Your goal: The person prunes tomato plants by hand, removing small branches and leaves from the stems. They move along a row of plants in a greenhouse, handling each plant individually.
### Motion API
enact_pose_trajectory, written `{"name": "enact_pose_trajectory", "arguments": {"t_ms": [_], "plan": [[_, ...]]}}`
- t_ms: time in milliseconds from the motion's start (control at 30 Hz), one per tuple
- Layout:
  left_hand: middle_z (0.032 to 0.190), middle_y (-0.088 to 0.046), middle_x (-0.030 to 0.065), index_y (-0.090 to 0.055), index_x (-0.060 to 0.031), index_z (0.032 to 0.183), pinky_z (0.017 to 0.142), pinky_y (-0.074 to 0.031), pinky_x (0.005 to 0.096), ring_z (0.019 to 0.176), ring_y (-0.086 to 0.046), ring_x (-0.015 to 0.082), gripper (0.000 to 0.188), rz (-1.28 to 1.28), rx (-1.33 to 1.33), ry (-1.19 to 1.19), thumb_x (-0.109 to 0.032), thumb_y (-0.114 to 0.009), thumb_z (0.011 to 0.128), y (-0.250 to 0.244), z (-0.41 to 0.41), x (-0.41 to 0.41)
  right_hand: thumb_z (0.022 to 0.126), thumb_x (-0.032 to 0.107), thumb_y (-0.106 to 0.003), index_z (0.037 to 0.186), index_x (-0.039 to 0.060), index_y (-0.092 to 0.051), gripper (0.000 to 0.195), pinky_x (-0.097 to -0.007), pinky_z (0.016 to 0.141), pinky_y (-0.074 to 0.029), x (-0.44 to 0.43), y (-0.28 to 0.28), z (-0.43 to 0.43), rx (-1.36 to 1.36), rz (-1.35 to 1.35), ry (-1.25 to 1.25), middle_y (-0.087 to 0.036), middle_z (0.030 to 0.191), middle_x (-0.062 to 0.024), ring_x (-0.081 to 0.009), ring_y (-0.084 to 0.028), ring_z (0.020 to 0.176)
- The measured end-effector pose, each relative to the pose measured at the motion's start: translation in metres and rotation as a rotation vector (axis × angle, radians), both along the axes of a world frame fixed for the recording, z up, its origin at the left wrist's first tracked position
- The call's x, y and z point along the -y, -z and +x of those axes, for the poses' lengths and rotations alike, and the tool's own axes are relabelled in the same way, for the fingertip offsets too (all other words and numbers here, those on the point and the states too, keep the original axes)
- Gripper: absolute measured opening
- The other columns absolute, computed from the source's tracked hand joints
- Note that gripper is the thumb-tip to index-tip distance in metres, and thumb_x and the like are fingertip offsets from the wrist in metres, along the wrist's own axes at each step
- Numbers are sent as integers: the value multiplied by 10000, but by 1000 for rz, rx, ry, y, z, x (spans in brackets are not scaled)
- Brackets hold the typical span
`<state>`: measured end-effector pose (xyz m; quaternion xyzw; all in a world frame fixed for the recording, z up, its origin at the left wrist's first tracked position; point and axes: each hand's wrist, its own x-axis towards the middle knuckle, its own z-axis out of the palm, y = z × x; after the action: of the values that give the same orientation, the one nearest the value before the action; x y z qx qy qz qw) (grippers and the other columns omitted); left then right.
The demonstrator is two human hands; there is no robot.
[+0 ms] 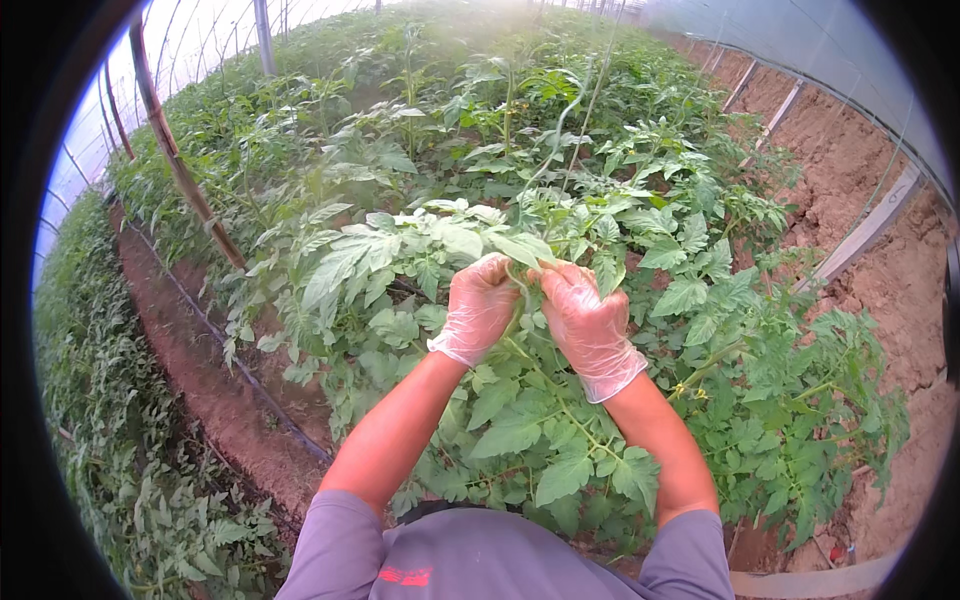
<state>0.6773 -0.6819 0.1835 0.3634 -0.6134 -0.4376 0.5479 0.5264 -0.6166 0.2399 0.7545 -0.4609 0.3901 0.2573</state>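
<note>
Both hands wear thin clear plastic gloves and meet at the upper stem of a tomato plant (517, 427). My left hand (480, 306) has its fingers closed on a pale green strand, perhaps twine or a thin stem, beside the stem. Just to its right, my right hand (583, 319) is closed too, its fingertips among the leaves; what it pinches is hidden. Broad tomato leaves (360, 259) spread above and left of the hands. A pale green twine (559, 131) hangs down from above into the foliage behind them. Yellow flowers (688, 391) show right of my right forearm.
Rows of tomato plants (420, 97) fill the greenhouse ahead. A wooden pole (180, 165) leans at the left, and a dark irrigation hose (240, 367) runs along the soil path (172, 337). Slanted posts (870, 221) stand against an earth wall (825, 165) at the right.
</note>
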Motion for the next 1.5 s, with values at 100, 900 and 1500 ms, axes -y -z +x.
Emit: {"name": "enact_pose_trajectory", "arguments": {"t_ms": [100, 900, 1500], "plan": [[756, -644, 194, -719, -22, 973, 632, -492, 317, 613, -578, 151, 149, -113, 162, -120, 25, -650, 850, 20, -7, 3, 703, 19, -753, 996, 169, -732, 330, -349, 658, -559, -4, 5, -8, -85, -18, 8, -730, 986, -7, -219, -715, 884], [1144, -725, 4, -664, -47, 1292, 737, -489, 213, 849, -631, 55, 327, 315, -184, 90, -153, -697, 985, -18, 67, -8, 870, 40, -783, 1083, 0, -755, 219, -314, 864, -559, -299, 139, -102, 1162, 1926, -284, -777, 988, -84, -161, -716, 908], [1148, -723, 44, -654, 0, 1286, 869, -533, 269, 942, -647, 96, 329, 679, 163, 645, -183, -655, 1013, 86, 320, -58, 952, 341, -584, 1223, 107, -686, 372, -461, 930, -528, -215, 145, 181, 313, 1677, 154, -724, 1156, -154, -368, -679, 1062]]}}
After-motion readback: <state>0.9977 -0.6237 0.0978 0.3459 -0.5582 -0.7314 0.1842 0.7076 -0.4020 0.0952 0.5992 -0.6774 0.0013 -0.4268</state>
